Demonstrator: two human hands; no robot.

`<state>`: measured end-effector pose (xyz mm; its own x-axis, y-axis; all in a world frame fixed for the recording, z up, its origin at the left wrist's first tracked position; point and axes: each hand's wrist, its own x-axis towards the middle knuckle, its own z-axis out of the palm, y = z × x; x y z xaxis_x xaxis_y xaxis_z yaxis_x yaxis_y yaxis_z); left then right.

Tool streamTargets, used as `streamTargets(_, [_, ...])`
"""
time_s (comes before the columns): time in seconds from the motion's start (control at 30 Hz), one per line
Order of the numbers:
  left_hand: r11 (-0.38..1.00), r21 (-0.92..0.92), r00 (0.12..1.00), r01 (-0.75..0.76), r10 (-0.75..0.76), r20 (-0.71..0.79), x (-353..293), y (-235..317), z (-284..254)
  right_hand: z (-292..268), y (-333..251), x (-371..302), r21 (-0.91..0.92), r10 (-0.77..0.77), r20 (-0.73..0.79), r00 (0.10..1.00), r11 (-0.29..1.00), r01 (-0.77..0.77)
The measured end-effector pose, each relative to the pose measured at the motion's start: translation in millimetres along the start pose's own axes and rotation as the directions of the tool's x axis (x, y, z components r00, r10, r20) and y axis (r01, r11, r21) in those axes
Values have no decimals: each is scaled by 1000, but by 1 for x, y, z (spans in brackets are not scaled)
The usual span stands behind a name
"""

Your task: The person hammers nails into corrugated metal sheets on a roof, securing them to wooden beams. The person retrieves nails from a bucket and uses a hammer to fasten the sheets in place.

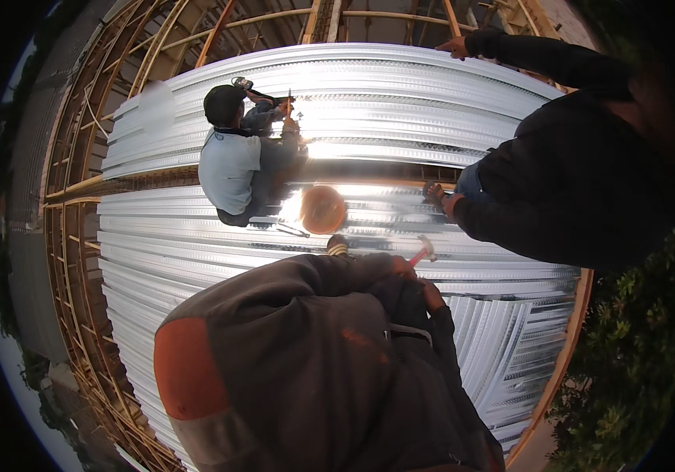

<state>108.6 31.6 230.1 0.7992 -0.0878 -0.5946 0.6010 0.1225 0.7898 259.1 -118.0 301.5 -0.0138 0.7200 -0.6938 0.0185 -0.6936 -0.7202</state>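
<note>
A claw hammer (pixel 428 248) with a red handle is held by my left hand (pixel 403 268), its head pointing up and away over the ribbed metal sheets (pixel 196 236). My left arm reaches across in a dark sleeve. Close beside it, slightly nearer and to the right, is my right hand (pixel 433 296). Its fingers are partly hidden, and whether it holds anything is unclear. Just past my foot (pixel 337 245) stands a round orange basin (pixel 322 210) on the shiny sheets.
A co-worker in a pale shirt (pixel 229 165) crouches ahead left, hands on a tool too small to name. Another person in dark clothes (pixel 565 173) is at the right, one arm stretched forward. A long gap (pixel 377 171) parts the sheets. Wooden framing (pixel 78 259) borders them; trees (pixel 628 354) stand beyond the right edge.
</note>
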Motion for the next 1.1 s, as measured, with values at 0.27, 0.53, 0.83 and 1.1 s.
streamTargets(0.27, [956, -176, 949, 235, -186, 255, 111, 84, 35, -83, 108, -32, 535, 38, -269, 962, 837, 117])
streamTargets(0.53, [902, -52, 800, 428, -352, 487, 225, 155, 128, -59, 202, -108, -42, 4, -822, 570, 997, -68])
streamTargets(0.83, [851, -110, 728, 514, -366, 580, 373, 179, 176, -69, 191, -141, 498, 675, -605, 422, -93, 862])
streamTargets(1.1, [891, 35, 708, 452, -382, 594, 554, 337, 205, -319, 178, -182, 233, 520, -765, 379, -326, 916])
